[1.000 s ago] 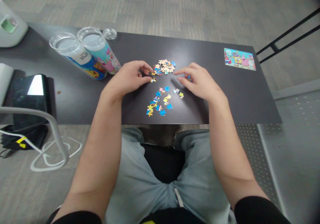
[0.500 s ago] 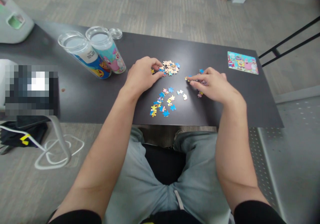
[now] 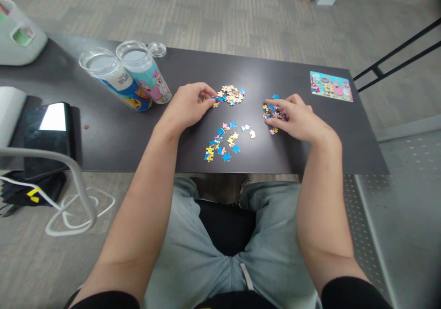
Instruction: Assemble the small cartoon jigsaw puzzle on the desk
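My left hand (image 3: pixel 191 106) rests at the left edge of a loose pile of jigsaw pieces (image 3: pixel 231 94), many lying pale side up. Its thumb and fingertips are a little apart, touching colourful pieces (image 3: pixel 216 101) there; no lifted piece shows. My right hand (image 3: pixel 298 118) lies over a second cluster of jigsaw pieces (image 3: pixel 270 110), thumb and index finger spread around it, the palm hiding part. Nearer the front edge, a third group of blue, yellow and pink pieces (image 3: pixel 220 143) is scattered on the dark table (image 3: pixel 165 148).
Two clear-topped printed canisters (image 3: pixel 155 81) stand at the left, with a round lid (image 3: pixel 157 49) behind them. A cartoon picture card (image 3: pixel 331 86) lies at the far right. A black tablet-like device (image 3: pixel 48 134) and a white container (image 3: pixel 20 36) are at far left.
My left hand has drawn back leftwards from the pale pile. My right thumb and index finger have spread wider, uncovering more of the right cluster. The view has shifted slightly.
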### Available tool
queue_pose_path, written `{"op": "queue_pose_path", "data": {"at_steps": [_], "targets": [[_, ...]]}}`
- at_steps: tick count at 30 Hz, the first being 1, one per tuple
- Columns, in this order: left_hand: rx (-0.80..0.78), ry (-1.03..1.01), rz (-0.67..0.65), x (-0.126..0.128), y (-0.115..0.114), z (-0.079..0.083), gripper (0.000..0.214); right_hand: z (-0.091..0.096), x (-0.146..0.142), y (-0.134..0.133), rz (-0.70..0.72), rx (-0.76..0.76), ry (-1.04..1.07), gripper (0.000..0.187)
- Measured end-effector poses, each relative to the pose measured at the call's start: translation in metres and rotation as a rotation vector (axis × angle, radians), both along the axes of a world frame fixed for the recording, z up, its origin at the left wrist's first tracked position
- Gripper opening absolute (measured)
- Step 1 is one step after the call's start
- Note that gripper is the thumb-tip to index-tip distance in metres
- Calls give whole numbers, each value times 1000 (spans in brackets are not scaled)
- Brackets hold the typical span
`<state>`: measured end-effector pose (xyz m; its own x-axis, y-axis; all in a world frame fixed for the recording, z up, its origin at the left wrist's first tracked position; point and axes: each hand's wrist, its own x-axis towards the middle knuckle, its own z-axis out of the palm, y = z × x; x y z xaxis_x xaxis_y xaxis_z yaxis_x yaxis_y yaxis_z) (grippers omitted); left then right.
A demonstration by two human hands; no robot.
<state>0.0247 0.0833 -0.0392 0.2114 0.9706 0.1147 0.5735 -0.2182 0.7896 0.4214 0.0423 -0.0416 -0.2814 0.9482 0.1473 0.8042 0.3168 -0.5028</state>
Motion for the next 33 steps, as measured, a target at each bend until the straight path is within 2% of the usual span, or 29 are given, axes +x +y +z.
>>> {"op": "queue_pose_path", "data": {"at_steps": [2, 6, 9, 12, 15, 18, 21, 23, 28, 33], "targets": [[-9, -5, -8, -2, 0, 1, 15, 1, 8, -1, -19, -10, 9, 56], [-56, -49, -24, 1, 1, 3, 16, -1, 21, -3, 33, -54, 38, 85], [-112, -96, -45, 5, 0, 5, 17, -7, 28, 0, 50, -49, 85, 79], [-146, -144, -70, 10, -3, 7, 13, -7, 28, 6, -11, -4, 114, 66], [-156, -180, -111, 18, -8, 9, 10, 3, 8, 7, -53, 49, 142, 50], [-160, -221, -166, 27, -14, 11, 7, 17, -30, 3, 40, 7, 238, 37], [-140, -260, -240, 36, -17, 11, 8, 22, -69, 0, 133, -110, 361, 46], [-156, -275, -287, 40, -18, 11, 12, 20, -85, 0, 150, -162, 404, 54], [-186, -304, -272, 39, -19, 14, 20, 12, -89, 6, 151, -222, 449, 63], [-115, -252, -126, 28, -15, 16, 22, 6, -83, 10, 143, -196, 522, 52]]}}
